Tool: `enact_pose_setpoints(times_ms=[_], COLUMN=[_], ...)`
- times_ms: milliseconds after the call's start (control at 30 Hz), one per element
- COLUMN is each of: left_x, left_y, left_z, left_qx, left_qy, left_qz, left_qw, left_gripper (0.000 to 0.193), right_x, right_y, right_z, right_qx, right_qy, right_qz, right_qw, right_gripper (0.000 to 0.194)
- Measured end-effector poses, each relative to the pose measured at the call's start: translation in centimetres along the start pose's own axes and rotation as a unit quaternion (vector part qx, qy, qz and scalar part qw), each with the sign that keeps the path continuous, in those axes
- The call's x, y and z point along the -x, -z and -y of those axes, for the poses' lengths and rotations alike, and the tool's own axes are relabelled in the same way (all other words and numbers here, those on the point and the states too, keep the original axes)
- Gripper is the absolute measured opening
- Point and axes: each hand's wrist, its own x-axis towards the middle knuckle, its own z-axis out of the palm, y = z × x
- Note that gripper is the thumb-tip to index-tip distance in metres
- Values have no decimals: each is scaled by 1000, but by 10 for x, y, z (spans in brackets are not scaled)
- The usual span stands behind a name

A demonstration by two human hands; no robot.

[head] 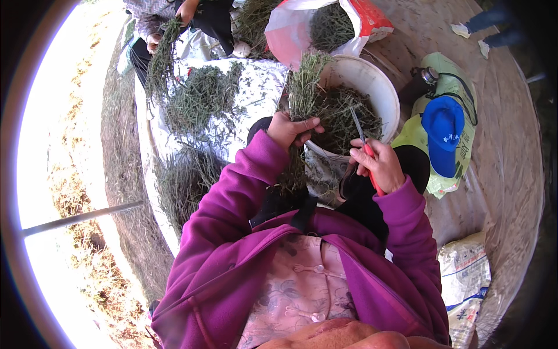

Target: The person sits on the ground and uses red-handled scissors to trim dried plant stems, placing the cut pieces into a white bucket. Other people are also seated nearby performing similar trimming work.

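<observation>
My left hand (288,130) grips a bunch of cut herb stalks (306,85), its leafy tops standing up past the fingers and its stems hanging below the fist. In my right hand (381,163) is a pair of red-handled scissors (369,152), the blades pointing up and away from me; whether they are parted is hard to tell. Both hands are at the near side of a white plastic bucket (393,94), which holds loose herb cuttings (348,115). The held bunch overlaps the bucket's left rim, and the blades stand apart from it over the cuttings.
Left of the bucket, herb piles (198,98) lie on a white sheet (257,94). Another person's hand (188,11) holds a bunch. A red-and-white sack (287,32) stands behind the bucket. To the right are a blue cap (442,124), a dark flask (414,87) and a green bag (457,91).
</observation>
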Motion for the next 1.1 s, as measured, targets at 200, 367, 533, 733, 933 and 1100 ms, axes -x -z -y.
enact_pose_setpoints(times_ms=[200,367,533,733,933,1100], left_x=[4,7,9,11,13,12], left_y=[-2,-2,1,3,4,3], left_z=[-4,-4,-4,-3,-3,0], left_qx=[2,-7,26,36,46,42], left_qy=[-19,-19,-26,-31,-29,-36], left_qz=[-5,2,-26,-8,-7,-11], left_qw=[1000,1000,999,999,998,998], left_gripper=[14,11,10,11,11,12], right_x=[2,-6,-7,-13,-13,-15], right_y=[-5,-11,-11,-11,-10,-15], right_z=[-3,5,-2,1,0,-1], right_qx=[46,64,48,3,19,-34], right_qy=[-10,-4,-7,-39,-36,51], right_qz=[-14,-11,-16,20,17,-53], right_qw=[999,998,999,999,999,997], right_gripper=[42,36,36,34,29,27])
